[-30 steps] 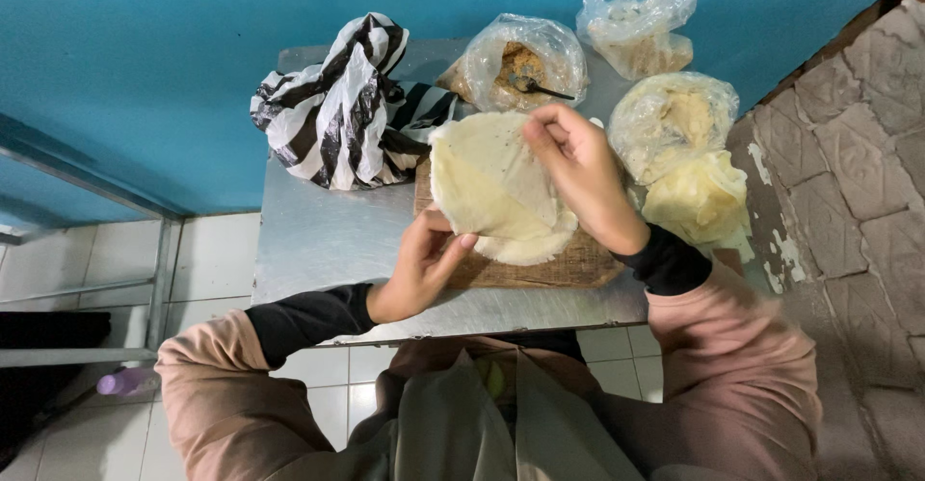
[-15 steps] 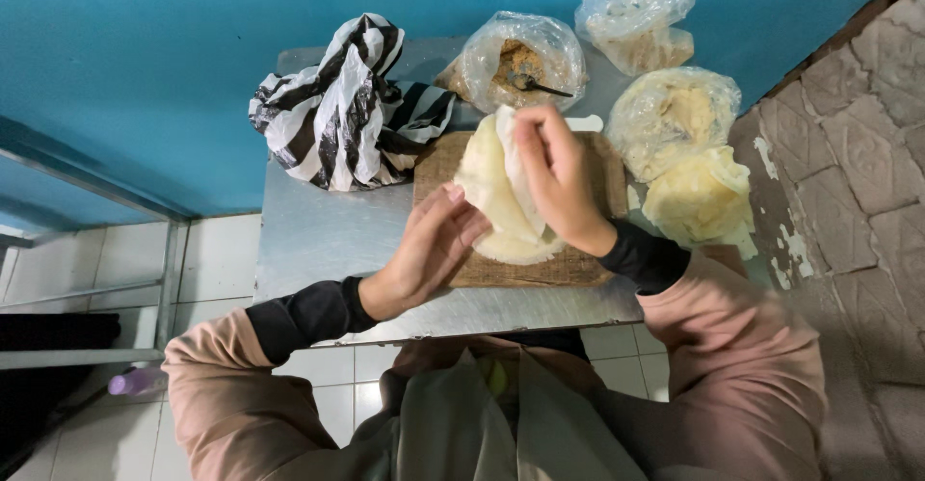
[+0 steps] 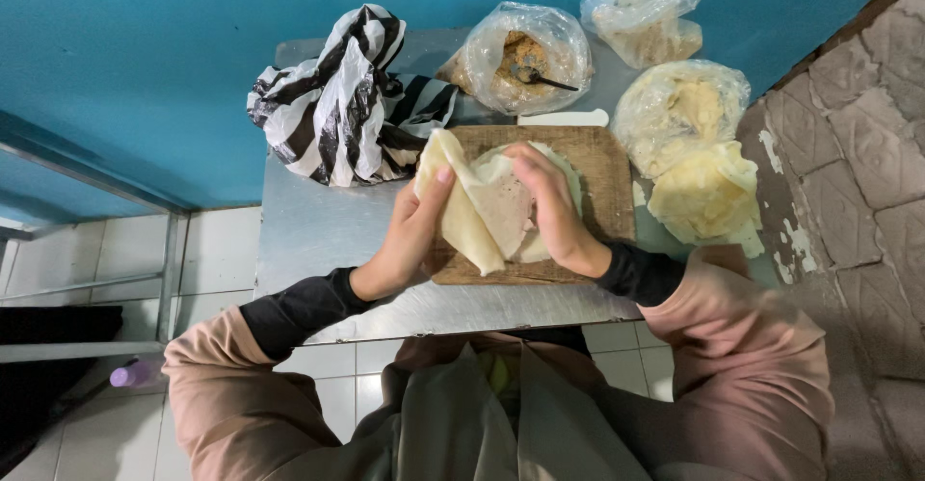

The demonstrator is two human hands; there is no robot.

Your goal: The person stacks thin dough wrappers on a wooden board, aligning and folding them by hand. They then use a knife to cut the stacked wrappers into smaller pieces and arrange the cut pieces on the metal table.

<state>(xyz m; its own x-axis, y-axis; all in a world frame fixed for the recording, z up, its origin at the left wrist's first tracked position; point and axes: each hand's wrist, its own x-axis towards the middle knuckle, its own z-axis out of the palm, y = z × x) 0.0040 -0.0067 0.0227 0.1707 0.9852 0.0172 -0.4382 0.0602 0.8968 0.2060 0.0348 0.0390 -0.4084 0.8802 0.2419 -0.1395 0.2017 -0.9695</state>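
Since half a second ago the left hand (image 3: pixel 409 235) has moved in from the near left edge of the wooden cutting board (image 3: pixel 597 168) and lifted the left side of the thin dough sheet (image 3: pixel 482 216), so that side now stands up as a flap folding over toward the middle; before, the sheet lay more bunched under the right hand.

Far left on the metal table (image 3: pixel 308 235) sits one black-and-white striped plastic bag (image 3: pixel 337 95), well apart from the hands. The left hand has its thumb and fingers closed on the raised flap's edge. The sheet lies on the board at the table's middle, with a pale filling patch showing at its centre. The right hand (image 3: pixel 554 211) rests on the sheet's right part, fingers curved down and pressing it flat.

The sheet looks light, limp and easily torn; it is best taken at its edges with flat fingers, not pulled.

At the far and right side I count three clear plastic bags: one with brownish filling and a dark spoon (image 3: pixel 520 57), one at the far edge (image 3: pixel 646 9), one with yellowish dough (image 3: pixel 679 115). Near it lies one bare stack of pale sheets (image 3: pixel 708 192).
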